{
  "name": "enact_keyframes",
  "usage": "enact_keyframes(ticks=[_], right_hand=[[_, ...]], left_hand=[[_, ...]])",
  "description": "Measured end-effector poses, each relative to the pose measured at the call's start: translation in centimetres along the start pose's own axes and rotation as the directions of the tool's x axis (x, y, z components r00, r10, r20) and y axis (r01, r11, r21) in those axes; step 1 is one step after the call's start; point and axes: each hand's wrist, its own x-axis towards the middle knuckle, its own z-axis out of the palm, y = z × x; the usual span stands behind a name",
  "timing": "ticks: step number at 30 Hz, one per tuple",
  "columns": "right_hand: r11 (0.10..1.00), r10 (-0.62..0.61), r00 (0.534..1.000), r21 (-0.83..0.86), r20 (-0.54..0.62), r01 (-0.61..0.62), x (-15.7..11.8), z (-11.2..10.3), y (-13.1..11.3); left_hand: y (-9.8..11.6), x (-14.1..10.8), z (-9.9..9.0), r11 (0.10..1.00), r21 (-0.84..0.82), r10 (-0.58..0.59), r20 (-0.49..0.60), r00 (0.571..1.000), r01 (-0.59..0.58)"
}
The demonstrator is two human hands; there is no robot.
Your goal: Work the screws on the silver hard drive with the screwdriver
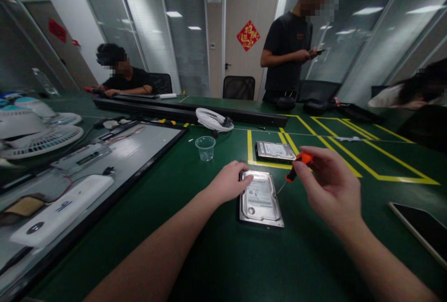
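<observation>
A silver hard drive (260,206) lies flat on the green table in front of me, its labelled face up. My left hand (232,181) grips its far left corner, thumb on the top and fingers curled at the edge, partly out of sight. Between the thumb and fingers of my right hand (330,181) is a screwdriver (290,175) with an orange and black handle. It slants down to the left, and its thin tip meets the drive's right edge. A second hard drive (275,150) rests farther back inside a yellow tape outline.
A clear plastic cup (206,148) and a white fan-like part (214,120) stand beyond my left hand. At left lies a large dark-framed panel (139,146) bearing a white power strip (64,209). A phone (419,227) is at right. Several people are around the table.
</observation>
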Motion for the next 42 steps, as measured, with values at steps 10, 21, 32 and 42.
enact_keyframes(ticks=[10, 21, 32, 42], right_hand=[[0.999, 0.03, 0.998, 0.012, 0.058, -0.03, -0.12, 0.07, 0.01], [0.995, 0.051, 0.997, 0.085, 0.064, -0.056, -0.16, -0.13, -0.51], [0.999, -0.027, 1.0, -0.026, 0.013, 0.028, 0.06, 0.17, 0.12], [0.997, 0.048, 0.999, 0.061, 0.003, -0.048, -0.1, -0.17, -0.79]], left_hand=[[-0.17, 0.03, 0.11, 1.0, -0.002, 0.001, -0.002, 1.0, -0.001], [0.11, -0.05, -0.18, 1.0, 0.0, -0.01, 0.011, 1.0, 0.01], [0.08, 0.0, -0.08, 1.0, 0.016, -0.007, 0.002, 1.0, 0.007], [-0.02, -0.07, -0.09, 1.0, -0.005, -0.007, 0.012, 1.0, 0.007]])
